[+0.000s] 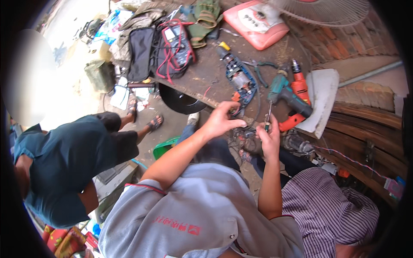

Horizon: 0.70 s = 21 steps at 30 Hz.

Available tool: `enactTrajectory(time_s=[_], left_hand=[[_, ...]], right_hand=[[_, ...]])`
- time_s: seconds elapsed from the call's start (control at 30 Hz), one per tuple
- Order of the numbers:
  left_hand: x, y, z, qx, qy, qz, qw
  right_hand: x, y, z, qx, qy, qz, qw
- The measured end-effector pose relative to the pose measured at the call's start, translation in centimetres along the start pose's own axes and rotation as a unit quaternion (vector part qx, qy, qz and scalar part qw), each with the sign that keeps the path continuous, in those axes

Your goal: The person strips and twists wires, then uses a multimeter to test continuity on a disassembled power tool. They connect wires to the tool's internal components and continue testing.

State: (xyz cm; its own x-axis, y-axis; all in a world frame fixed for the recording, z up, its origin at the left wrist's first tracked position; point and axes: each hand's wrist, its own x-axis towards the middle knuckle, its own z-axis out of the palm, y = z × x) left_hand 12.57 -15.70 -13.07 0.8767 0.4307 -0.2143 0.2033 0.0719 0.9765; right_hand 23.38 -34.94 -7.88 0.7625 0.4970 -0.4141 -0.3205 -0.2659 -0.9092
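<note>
An opened blue power tool [241, 79] lies on the worn workbench [206, 69], its motor and wiring bare. My left hand [218, 121] is at its near end, thumb stretched away from the fingers. The fingertips reach the tool's end by an orange part; exactly what they touch is hard to make out. In my right hand [269, 137] is a screwdriver [267, 122] with a dark green handle, its thin shaft pointing away from me. Just beyond it lie a teal power tool [284, 94] and a red drill [300, 86]. Pliers [260, 71] rest beside the opened tool.
A multimeter [177, 43] with red leads lies by a black case [141, 53]. Farther back is a red-and-white fan base [256, 22]. A white slab [320, 101] stands right of the drill. One person [69, 159] is at left, another in a striped shirt [318, 206] at right.
</note>
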Motion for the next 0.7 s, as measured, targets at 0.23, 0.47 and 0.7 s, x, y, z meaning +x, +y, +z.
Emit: enactTrajectory(time_s=[0.23,0.47,0.7], left_hand=[[-1.7,2.4,-8.7,-0.217,0.232,-0.13,0.939],[-11.7,-8.3,-29.3,-0.167,0.491,-0.19,0.834],[-15.7,-7.2,-30.4,-0.234,0.477,-0.213,0.82]], right_hand=[[2.7,-6.7,7.6,-0.055,-0.219,-0.093,0.97],[4.8,-4.1,30.6,-0.16,-0.501,0.033,0.85],[1.7,-0.9,36.2,-0.308,-0.547,0.114,0.77]])
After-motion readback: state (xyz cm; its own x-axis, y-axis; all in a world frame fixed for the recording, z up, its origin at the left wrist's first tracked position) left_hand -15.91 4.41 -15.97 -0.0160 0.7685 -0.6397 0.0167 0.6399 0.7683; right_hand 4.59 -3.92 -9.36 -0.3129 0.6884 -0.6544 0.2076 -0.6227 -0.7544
